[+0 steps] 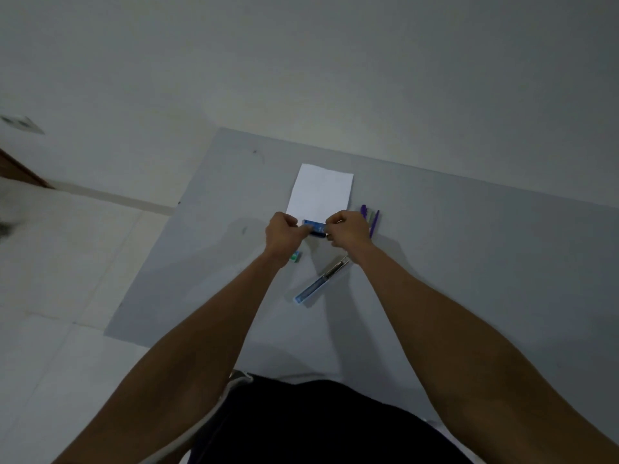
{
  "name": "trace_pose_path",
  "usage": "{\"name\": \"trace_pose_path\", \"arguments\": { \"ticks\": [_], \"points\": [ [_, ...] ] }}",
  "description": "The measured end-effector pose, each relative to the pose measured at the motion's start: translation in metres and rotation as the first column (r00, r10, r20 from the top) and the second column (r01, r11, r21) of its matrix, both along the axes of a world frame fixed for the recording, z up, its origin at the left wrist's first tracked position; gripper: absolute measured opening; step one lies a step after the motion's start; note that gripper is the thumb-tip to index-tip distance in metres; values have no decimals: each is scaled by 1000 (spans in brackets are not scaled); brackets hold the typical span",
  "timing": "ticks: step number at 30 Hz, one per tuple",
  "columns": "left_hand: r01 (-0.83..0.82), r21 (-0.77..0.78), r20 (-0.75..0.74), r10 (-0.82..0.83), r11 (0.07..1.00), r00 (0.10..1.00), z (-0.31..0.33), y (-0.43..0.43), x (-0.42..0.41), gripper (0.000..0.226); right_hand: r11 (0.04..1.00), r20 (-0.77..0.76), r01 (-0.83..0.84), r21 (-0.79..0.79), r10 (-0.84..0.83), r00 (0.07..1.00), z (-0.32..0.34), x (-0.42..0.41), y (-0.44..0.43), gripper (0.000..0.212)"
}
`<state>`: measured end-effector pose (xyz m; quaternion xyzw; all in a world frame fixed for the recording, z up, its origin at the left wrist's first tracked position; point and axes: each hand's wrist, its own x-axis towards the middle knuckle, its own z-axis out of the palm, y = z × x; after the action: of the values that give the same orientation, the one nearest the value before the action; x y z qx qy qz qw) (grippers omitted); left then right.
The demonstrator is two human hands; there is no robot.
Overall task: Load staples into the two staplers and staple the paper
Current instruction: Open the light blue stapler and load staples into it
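Staple box (314, 227), seemingly, pinched between left hand (284, 236) and right hand (348, 230).

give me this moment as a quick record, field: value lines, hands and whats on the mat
surface: grey mat on a pale floor
left hand: pinching one end of the small blue box
right hand: gripping the box's other end
paper: white sheet lying flat, just beyond the hands
blue stapler: opened out flat, nearer the person
purple stapler: opened, right of the right hand
green item: small, partly hidden under the left wrist
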<state>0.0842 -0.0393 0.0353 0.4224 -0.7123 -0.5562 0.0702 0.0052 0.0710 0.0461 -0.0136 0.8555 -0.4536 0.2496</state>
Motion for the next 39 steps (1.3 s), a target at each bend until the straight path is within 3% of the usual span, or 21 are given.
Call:
{"name": "trace_pose_path", "arguments": {
  "ticks": [7, 16, 24, 28, 31, 34, 36, 39],
  "points": [
    [105, 46, -85, -101, 993, 991, 13, 14, -33, 23, 977, 96, 151, -150, -138, 986, 26, -22, 33, 11],
    [59, 266, -124, -26, 962, 992, 7, 20, -51, 11, 909, 279, 278, -309, -193, 941, 19, -27, 52, 8],
    [57, 285, -100, -29, 957, 995, 4, 21, -56, 7, 894, 248, 299, -332, -223, 943, 12, -25, 58, 19],
    [133, 187, -94, -117, 973, 989, 2, 22, -51, 6, 897, 219, 297, -327, -234, 947, 10, -26, 59, 17],
    [305, -6, -97, -305, 952, 948, 9, 26, -44, 42, 904, 198, 269, -333, -212, 957, 10, -25, 60, 20],
    [543, -292, 9, -566, 787, 825, 13, 26, -44, 53, 902, 200, 239, -361, -176, 964, 12, -23, 61, 22],
    [629, -402, 118, -644, 665, 756, 15, 27, -46, 48, 899, 208, 230, -372, -160, 965, 14, -21, 61, 20],
    [625, -447, 139, -641, 640, 755, 18, 26, -47, 33, 894, 211, 246, -375, -176, 962, 13, -22, 61, 20]
  ]
}}
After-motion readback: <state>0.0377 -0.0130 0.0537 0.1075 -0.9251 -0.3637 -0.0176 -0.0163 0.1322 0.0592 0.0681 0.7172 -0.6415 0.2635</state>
